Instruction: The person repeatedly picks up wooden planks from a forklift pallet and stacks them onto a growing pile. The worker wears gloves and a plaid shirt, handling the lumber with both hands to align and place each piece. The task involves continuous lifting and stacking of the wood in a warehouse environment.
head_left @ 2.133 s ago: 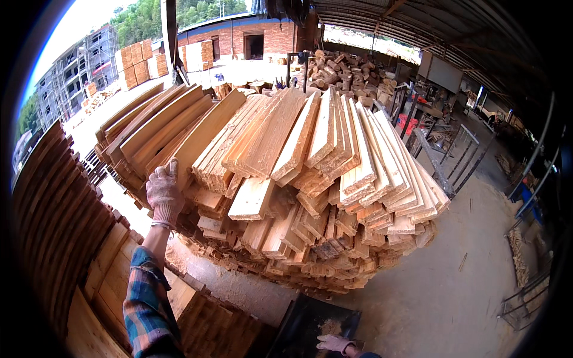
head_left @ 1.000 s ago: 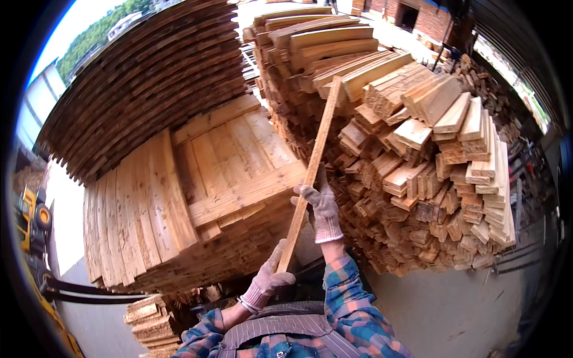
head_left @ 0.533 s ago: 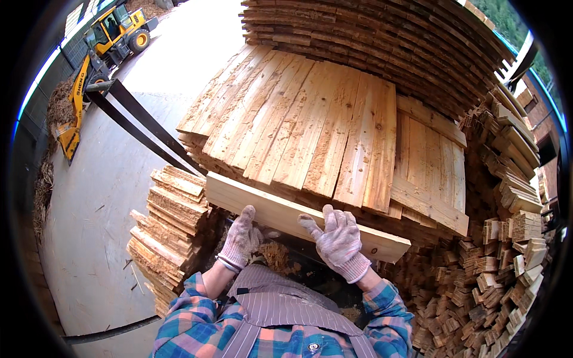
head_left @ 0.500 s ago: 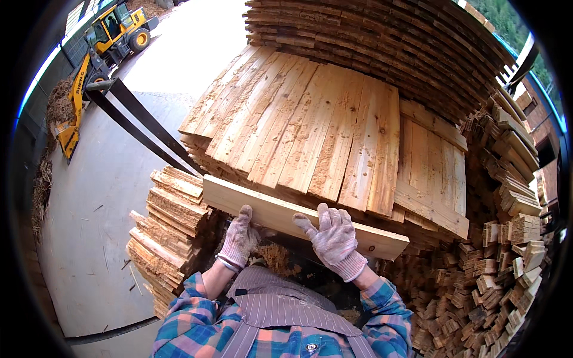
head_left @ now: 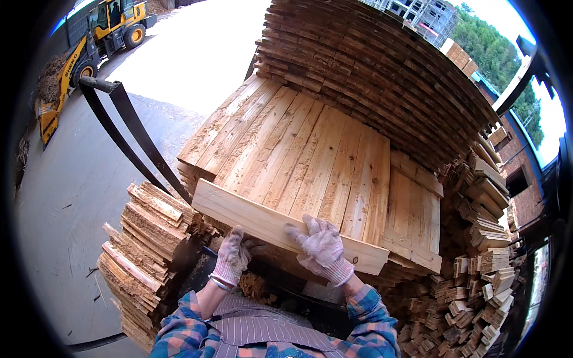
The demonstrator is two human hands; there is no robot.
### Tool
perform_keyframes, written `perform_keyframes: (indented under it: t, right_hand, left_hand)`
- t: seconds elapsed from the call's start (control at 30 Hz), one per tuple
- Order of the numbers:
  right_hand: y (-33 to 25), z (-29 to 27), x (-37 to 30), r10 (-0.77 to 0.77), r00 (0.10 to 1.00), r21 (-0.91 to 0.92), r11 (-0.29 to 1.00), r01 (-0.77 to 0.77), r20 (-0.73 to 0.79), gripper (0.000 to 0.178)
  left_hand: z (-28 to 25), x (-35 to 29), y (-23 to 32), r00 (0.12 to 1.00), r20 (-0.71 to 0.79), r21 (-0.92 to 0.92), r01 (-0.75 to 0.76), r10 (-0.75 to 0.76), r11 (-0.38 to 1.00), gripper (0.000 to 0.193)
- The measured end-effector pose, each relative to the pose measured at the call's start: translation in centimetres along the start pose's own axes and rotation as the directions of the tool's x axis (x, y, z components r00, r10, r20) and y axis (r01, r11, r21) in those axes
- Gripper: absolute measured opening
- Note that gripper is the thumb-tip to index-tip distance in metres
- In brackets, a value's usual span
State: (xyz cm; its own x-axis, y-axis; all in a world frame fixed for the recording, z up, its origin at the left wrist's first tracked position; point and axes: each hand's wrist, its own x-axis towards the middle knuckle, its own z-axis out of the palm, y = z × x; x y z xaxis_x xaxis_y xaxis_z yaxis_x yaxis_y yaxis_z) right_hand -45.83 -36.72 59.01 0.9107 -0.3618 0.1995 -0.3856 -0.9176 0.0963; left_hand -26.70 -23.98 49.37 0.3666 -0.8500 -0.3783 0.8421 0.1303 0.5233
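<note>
Both hands gloved in pale knit, plaid sleeves, striped apron point(head_left: 271, 332). Work at a stack of sawn boards.

Right hand point(head_left: 322, 246) laid over the near face of a pale sawn plank point(head_left: 256, 218), right of its middle; thumb points left along the face, fingertips reach the upper edge — grasping the plank, by the look of it. Left hand point(head_left: 231, 256) half curled at the lower edge, thumb up; fingers partly hidden, so cannot tell whether it grips or merely steadies.

Plank stands on its long edge, broad face toward the wearer, along the near side of the board stack point(head_left: 298, 161). Contact with the stack unclear. Stack top strewn with sawdust; a taller, darker stack point(head_left: 370, 77) rises behind. Rough slats point(head_left: 143, 238) heaped at left, cut ends of a slat pile point(head_left: 471, 298) at right. Yellow wheel loader point(head_left: 113, 24) well apart, upper left.

Step in hand, my judgement: handling and lining up one plank at the stack's edge. Next move calls for even support from both hands — the right-hand end could dip if the left is only steadying.
</note>
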Motion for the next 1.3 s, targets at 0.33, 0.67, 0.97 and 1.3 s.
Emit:
perform_keyframes:
  t: [0.33,0.67,0.97,1.3]
  right_hand:
    - [0.7,4.2,14.0,0.185,0.965,0.353,0.904,-0.241,0.184,0.066]
    - [0.4,4.5,15.8,0.17,0.976,0.416,0.885,-0.211,0.134,0.057]
    - [12.1,-8.1,12.2,0.375,0.919,0.291,0.872,-0.394,0.121,0.059]
    - [46.2,-28.8,31.6,0.679,0.577,0.154,0.697,-0.7,-0.454,0.059]
  left_hand:
    - [0.4,-2.9,3.2,0.979,0.172,0.343,-0.168,0.114,0.924,0.052]
    - [9.8,8.9,11.7,0.734,0.467,0.62,-0.67,0.493,0.409,0.056]
    - [19.3,23.2,11.9,0.846,0.411,0.906,-0.339,0.339,-0.252,0.071]
    - [18.3,27.5,4.5,0.88,0.436,0.631,-0.15,0.188,-0.761,0.079]
